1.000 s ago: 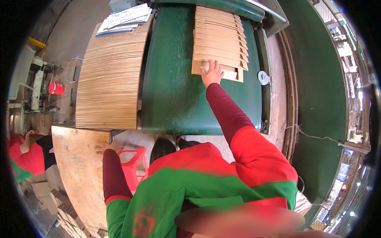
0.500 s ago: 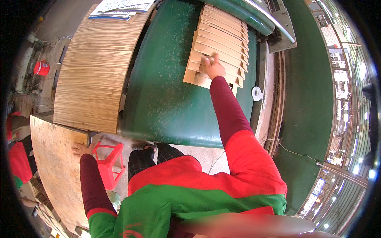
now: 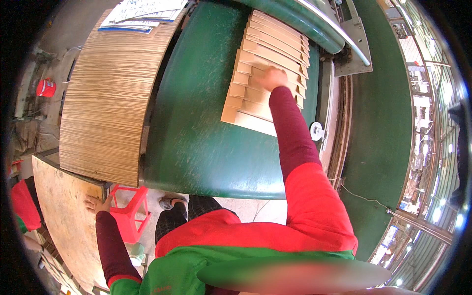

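Observation:
A row of flat brown folded cardboard pieces point(image 3: 250, 119) lies overlapped like shingles on a green conveyor belt point(image 3: 196, 142). My right hand point(image 3: 274, 78) is over the middle of the row, at or just above the cardboard. Motion smears its fingers, so their grip does not show. Down at the left, my left hand point(image 3: 98, 203) rests with fingers spread on the edge of a worn wooden tabletop point(image 3: 64, 206). It holds nothing.
A long brown finely ridged stack point(image 3: 108, 108) stands left of the belt, with white papers point(image 3: 145, 11) at its far end. A green roller point(image 3: 314, 32) crosses the belt's far end. A red plastic stool point(image 3: 130, 214) stands beside the tabletop. Another person's red sleeve point(image 3: 25, 204) shows at far left.
The cardboard row has come nearer to me along the belt. My right hand has shifted slightly right and its fingers are now blurred. The left hand stays on the tabletop.

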`<action>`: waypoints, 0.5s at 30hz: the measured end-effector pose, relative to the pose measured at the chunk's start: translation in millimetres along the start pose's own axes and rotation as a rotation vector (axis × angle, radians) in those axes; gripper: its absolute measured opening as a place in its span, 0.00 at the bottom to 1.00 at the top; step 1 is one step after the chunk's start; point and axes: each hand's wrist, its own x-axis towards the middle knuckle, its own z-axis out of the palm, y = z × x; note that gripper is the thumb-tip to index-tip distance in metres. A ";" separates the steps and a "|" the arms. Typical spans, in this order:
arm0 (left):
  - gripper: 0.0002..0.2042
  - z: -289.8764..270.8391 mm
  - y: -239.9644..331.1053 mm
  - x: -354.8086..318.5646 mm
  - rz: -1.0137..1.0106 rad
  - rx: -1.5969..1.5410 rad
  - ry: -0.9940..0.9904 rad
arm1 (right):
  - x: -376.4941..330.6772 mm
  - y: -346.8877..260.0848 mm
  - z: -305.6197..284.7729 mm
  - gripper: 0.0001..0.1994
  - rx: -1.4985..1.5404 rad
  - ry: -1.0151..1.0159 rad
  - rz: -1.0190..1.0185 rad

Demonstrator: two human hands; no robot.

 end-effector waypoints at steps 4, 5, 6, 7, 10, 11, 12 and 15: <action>0.62 7.1 -7.8 3.9 0.058 0.000 0.132 | 29.7 11.6 -23.1 0.38 0.159 -0.041 -0.079; 0.62 6.0 -8.1 2.9 0.004 0.038 0.069 | 36.4 11.7 -21.9 0.39 0.168 -0.021 -0.017; 0.61 3.9 -7.3 1.6 0.017 0.002 0.059 | 43.1 10.6 -18.5 0.40 0.183 -0.004 0.037; 0.61 1.0 -7.5 -1.4 -0.029 -0.003 -0.007 | 49.0 8.3 -13.1 0.41 0.173 -0.047 0.047; 0.61 -4.9 -8.0 -8.2 -0.025 -0.033 -0.008 | 63.9 2.8 3.3 0.41 0.151 -0.052 0.052; 0.61 -4.7 -9.7 -9.0 -0.014 -0.035 0.002 | 67.7 2.9 6.1 0.41 0.126 -0.081 0.057; 0.62 -3.1 -11.5 -8.8 0.005 -0.034 0.006 | 71.6 6.5 6.2 0.41 0.118 -0.112 0.009; 0.63 5.6 -18.5 -0.9 0.021 0.102 0.030 | 90.1 26.4 -7.4 0.39 0.112 -0.136 -0.065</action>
